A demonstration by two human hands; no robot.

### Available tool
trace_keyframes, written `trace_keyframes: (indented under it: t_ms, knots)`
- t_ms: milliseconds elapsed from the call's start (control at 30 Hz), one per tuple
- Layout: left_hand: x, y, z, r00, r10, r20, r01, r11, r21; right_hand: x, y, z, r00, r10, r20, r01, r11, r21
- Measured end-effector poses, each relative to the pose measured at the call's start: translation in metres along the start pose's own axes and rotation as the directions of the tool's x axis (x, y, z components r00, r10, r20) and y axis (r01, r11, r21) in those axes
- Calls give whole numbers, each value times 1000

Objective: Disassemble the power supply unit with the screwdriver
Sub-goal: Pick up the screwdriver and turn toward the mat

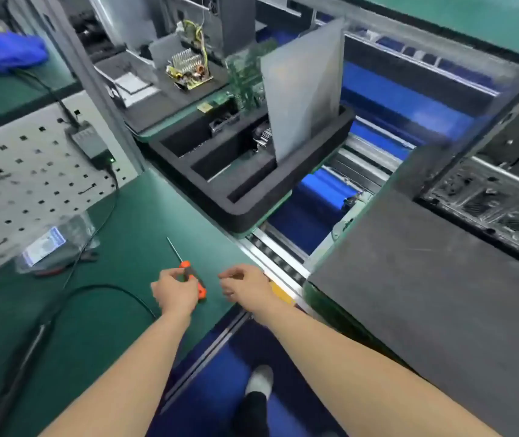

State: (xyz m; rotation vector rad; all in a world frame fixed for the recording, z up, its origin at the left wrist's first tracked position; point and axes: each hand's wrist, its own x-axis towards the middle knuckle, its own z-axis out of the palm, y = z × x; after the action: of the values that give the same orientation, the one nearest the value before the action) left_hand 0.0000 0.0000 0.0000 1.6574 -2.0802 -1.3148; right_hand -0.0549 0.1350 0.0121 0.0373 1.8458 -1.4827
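Observation:
An orange-and-black screwdriver [185,269] lies on the green bench mat [144,216], its thin shaft pointing away from me. My left hand [174,290] has its fingers curled round the screwdriver's handle. My right hand [245,283] hovers just right of it near the mat's edge, fingers loosely curled, nothing seen in them. A bare power supply circuit board [188,72] with a finned heatsink and yellow wires sits on a dark pallet at the far side of the conveyor.
A black foam tray [251,197] with compartments and an upright grey sheet [303,89] rides the conveyor. A dark foam pad [425,294] and a metal chassis [488,197] are at the right. A pegboard [15,184], a bagged tool [53,247] and a black cable [100,288] lie at the left.

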Motion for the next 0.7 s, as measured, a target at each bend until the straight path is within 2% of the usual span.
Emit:
trace_keyframes:
  t_ms: [100, 200, 333, 500, 567, 633, 700]
  knots:
    - [17, 0, 0, 996, -83, 21, 82, 996, 16, 23, 2, 19, 998, 31, -59, -39, 991, -127]
    - [28, -4, 7, 991, -114, 77, 113, 994, 14, 39, 3, 36, 995, 73, -67, -83, 986, -146]
    - [38, -7, 15, 974, -164, 157, 167, 986, -3, 50, 10, 49, 992, 106, -62, -114, 985, -127]
    - [35, 4, 12, 912, -191, 362, 249, 961, -119, 45, 5, 37, 994, 60, -97, -67, 995, -74]
    - [22, 18, 12, 930, -94, 354, 154, 977, -146, 36, -4, 20, 995, 4, -97, -8, 999, -43]
    - [1, 37, 15, 945, 75, 317, -36, 991, -128, 23, -15, -2, 991, -47, -122, 50, 998, 27]
    - [-24, 60, 22, 916, 240, 321, -206, 969, -135, 6, -25, -29, 981, -89, -175, 109, 988, 108]
